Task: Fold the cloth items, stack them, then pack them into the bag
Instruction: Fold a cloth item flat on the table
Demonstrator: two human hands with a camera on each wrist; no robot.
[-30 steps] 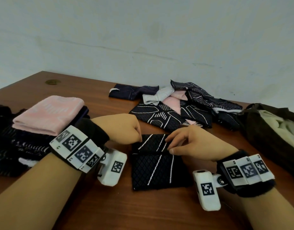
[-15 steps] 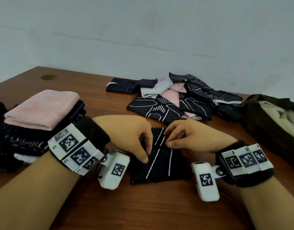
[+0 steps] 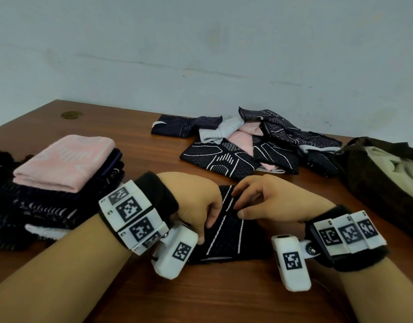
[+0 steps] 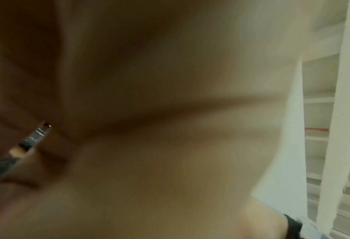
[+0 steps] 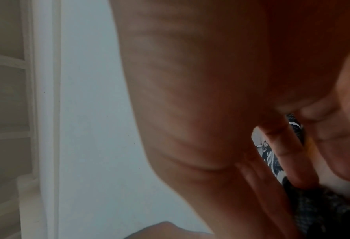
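Note:
A black cloth (image 3: 228,234) with white stripes lies folded on the table in front of me. My left hand (image 3: 205,229) grips its left edge, fingers curled down over it; the left wrist view shows only a sliver of the black cloth (image 4: 33,139) between the fingers. My right hand (image 3: 238,209) pinches the fold line near the cloth's far edge with thumb and fingertips, and the black cloth (image 5: 321,215) lies under them. A stack of folded cloths (image 3: 63,164), pink on top, stands at the left. A dark bag (image 3: 368,183) lies open at the right.
A loose pile of unfolded cloths (image 3: 247,145), black patterned, pink and grey, lies beyond my hands toward the wall. The wooden table (image 3: 200,294) shows bare wood in front of me. A round brass cap (image 3: 71,114) sits in the far left corner.
My left hand has gone from a fist at the cloth's far left corner down to its left edge and taken hold. The right hand has stayed on the fold.

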